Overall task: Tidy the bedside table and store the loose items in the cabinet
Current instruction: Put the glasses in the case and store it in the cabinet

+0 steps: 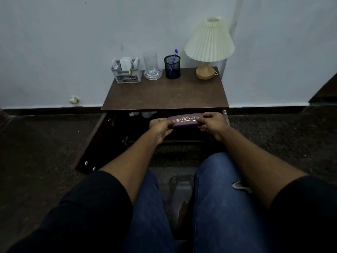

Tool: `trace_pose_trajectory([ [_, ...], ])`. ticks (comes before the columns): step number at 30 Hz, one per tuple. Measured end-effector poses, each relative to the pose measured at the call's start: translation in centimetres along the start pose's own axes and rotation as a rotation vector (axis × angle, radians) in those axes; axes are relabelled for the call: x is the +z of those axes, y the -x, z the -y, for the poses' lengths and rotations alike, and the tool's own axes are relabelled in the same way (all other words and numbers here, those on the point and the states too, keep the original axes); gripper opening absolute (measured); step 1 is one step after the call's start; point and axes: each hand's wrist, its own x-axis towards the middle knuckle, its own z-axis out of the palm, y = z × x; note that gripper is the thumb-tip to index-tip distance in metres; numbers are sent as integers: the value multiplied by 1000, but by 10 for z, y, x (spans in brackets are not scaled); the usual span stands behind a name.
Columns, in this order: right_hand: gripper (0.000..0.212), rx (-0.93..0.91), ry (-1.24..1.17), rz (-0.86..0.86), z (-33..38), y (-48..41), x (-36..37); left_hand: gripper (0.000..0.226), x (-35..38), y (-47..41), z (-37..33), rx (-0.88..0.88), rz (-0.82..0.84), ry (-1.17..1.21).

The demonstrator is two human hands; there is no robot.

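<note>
Against a pale wall, the bedside table [165,95] is kept neat: a grey box [126,71] of small things, a glass [150,63], a mesh cup [172,66] with a pen, a lamp [208,46]. The purple glasses case [185,121] is clamped at each end by the left hand [160,126] and right hand [212,124], just before the open cabinet [116,128]. It seems ready to be slid inside, level and slow. Pale things are dimly seen within.

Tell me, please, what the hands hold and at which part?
Both hands hold the purple spectacle case by its two ends: the left hand at its left end, the right hand at its right end.
</note>
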Motion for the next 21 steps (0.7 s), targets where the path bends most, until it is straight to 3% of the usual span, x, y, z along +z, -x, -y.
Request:
trace_pose_trajectory([
  [9, 24, 75, 242, -114, -29, -21, 2, 25, 4, -30, 29, -46, -113, -177],
  [15, 10, 19, 416, -132, -37, -59, 12, 16, 12, -67, 41, 36, -156, -411],
  [18, 17, 41, 405, -140, -45, -86, 20, 23, 18, -90, 49, 70, -169, -473],
  [21, 33, 65, 408, -173, -54, -111, 24, 11, 28, -112, 57, 71, -159, -453],
])
